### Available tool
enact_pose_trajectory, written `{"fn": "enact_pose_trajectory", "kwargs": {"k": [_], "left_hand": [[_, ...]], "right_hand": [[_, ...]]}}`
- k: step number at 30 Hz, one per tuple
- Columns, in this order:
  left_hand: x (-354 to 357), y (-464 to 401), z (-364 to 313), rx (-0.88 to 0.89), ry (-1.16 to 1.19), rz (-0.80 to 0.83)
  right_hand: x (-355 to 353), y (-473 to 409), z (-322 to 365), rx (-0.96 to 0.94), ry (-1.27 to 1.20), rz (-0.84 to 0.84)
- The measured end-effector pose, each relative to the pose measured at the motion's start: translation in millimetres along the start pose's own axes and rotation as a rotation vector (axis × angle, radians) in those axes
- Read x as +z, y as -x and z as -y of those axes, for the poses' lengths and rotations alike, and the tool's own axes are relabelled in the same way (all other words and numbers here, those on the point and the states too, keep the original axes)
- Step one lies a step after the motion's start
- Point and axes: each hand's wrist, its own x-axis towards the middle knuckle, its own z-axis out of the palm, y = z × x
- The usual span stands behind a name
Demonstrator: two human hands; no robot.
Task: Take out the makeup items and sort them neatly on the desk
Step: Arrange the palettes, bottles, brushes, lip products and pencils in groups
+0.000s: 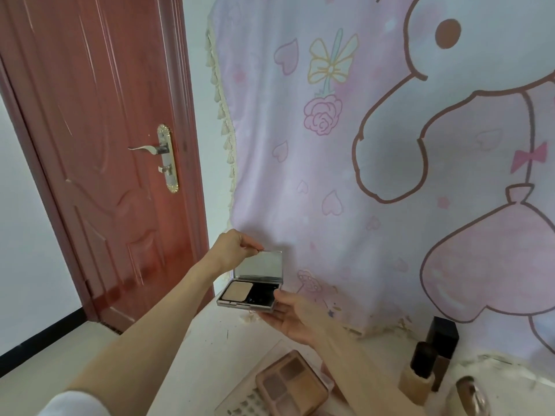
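Observation:
A powder compact [247,296] is held open in the air above the desk's far left part, its mirrored lid [259,264] upright. My left hand [232,250] pinches the lid's top left corner. My right hand [295,316] cradles the base from below and the right, fingers curled around its edge. The base shows a beige powder pan on the left and a dark compartment on the right. An eyeshadow palette [292,382] lies on the white desk [210,355] below my right forearm.
A foundation bottle with a dark cap [420,373] and a tall black box [444,337] stand at the desk's right. A round shiny item [471,394] sits at the lower right. A pink cartoon cloth [360,175] hangs behind; a red door [105,145] is left.

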Motion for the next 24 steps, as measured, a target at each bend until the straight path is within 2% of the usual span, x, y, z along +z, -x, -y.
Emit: {"fn": "enact_pose_trajectory", "kwargs": {"k": [7, 14, 17, 20, 24], "left_hand": [[16, -22, 48, -0.075, -0.057, 0.052], [33, -38, 74, 0.0, -0.118, 0.092], [38, -42, 81, 0.046, -0.15, 0.091], [43, -47, 83, 0.066, -0.161, 0.089], [52, -48, 83, 0.115, -0.181, 0.093]], "right_hand": [[5, -55, -3, 0.125, 0.144, -0.006], [-2, -97, -9, 0.209, 0.27, -0.07], [-7, -105, -10, 0.199, 0.44, -0.081], [-10, -111, -9, 0.09, 0.702, -0.176], [-21, -117, -3, -0.287, 1.239, -0.342]]}}
